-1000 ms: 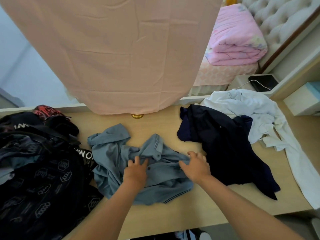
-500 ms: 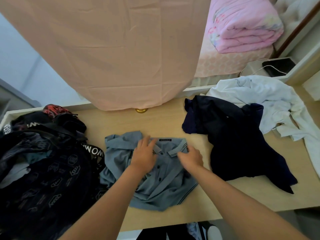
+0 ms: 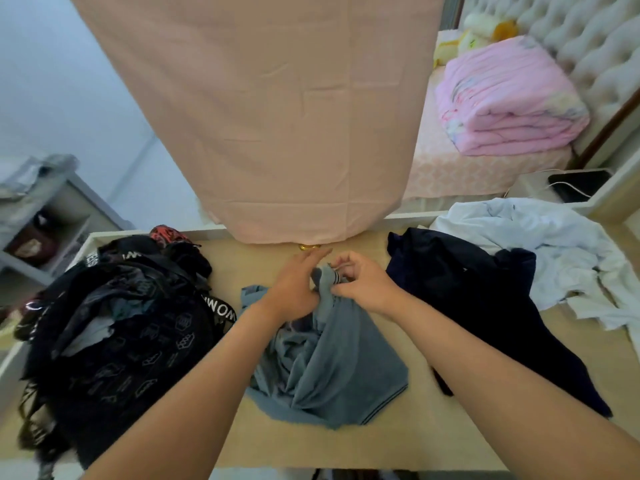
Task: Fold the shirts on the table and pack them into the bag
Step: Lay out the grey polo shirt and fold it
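Observation:
A grey-blue polo shirt [image 3: 332, 368] hangs bunched from my two hands above the middle of the wooden table [image 3: 398, 445]. My right hand [image 3: 363, 285] pinches its striped collar. My left hand [image 3: 294, 289] holds the cloth just beside it, fingers stretched forward. The shirt's lower part still lies crumpled on the table. A dark navy shirt [image 3: 485, 306] lies spread to the right, and a white shirt [image 3: 554, 247] is heaped at the far right. The black patterned bag [image 3: 114, 337] stands open at the left, with clothes inside.
A pink cloth [image 3: 270, 116] hangs down behind the table's far edge. A bed with a folded pink quilt [image 3: 505, 98] is at the back right. A phone on a cable [image 3: 578, 185] lies beyond the white shirt. A shelf unit [image 3: 38, 220] stands at the left.
Both hands have moved away from me to the collar and lifted it, so the polo shirt, spread flat before, now hangs gathered from them. The camera has tilted up.

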`<state>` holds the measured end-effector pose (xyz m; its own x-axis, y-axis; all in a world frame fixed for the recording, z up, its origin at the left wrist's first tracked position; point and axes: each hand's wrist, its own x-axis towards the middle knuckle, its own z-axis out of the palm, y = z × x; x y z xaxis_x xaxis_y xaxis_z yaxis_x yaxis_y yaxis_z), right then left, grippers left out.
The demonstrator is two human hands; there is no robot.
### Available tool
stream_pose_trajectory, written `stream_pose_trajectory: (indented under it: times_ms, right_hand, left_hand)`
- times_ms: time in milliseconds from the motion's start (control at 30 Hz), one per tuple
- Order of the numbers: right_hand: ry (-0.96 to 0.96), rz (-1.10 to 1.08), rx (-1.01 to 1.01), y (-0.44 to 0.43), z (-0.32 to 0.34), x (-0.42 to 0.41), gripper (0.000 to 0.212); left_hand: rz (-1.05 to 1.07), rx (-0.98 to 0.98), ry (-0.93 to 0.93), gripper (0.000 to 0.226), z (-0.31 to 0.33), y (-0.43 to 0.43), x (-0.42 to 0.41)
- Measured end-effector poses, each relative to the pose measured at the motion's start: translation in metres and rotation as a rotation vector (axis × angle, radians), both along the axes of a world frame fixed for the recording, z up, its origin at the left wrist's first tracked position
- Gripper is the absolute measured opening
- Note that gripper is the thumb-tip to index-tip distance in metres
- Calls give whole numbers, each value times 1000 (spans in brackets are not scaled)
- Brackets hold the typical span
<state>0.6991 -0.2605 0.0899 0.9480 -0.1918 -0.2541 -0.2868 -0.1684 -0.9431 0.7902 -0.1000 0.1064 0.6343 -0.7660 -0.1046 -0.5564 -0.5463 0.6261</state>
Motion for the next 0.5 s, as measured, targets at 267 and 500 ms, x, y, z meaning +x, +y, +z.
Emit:
stream_pose_trajectory:
  times_ms: [267,500]
  right_hand:
    - [-184,94,-416,18,120,1,29]
    - [-380,89,-624,61,237,-17,22]
  left_hand:
    - [-7,36,-419,35,121,32,9]
    - [-58,-84,-226,26,202,96,-13]
